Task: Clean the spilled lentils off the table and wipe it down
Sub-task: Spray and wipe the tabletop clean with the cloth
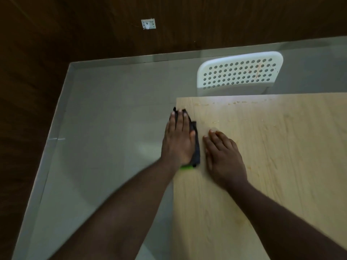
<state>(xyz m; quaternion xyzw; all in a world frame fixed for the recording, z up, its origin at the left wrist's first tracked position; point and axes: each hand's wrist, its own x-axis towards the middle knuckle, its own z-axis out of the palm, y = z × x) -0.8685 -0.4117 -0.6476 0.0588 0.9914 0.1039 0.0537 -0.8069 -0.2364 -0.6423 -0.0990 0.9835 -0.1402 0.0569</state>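
Here, at the far left, you see a dark wood-panelled wall (56,44) with a small white wall socket (148,24) set in it, and below that a pale grey tiled floor (103,137) running up to the bench's left edge. Your left hand (178,139) lies flat at that edge, near the far left corner of the bench (281,166), with fingers straight and close together, pressing down on a dark grey cloth (196,145). The cloth shows past your fingertips and along the thumb side of the hand, and a bright green bit (186,167) peeks out under the heel of the palm; you cannot tell whether it belongs to the cloth or is something else. Just beside the cloth, your right hand (223,156) rests palm down on the light wood, fingers relaxed and slightly spread, holding nothing. Farther right and toward the far edge, faint pale streaks and small marks (240,103) catch the light on the bench top; they are too small and blurred to tell whether they are lentils or wet traces. Beyond the far edge stands a white chair (238,74) with a perforated back, pushed close to the bench.
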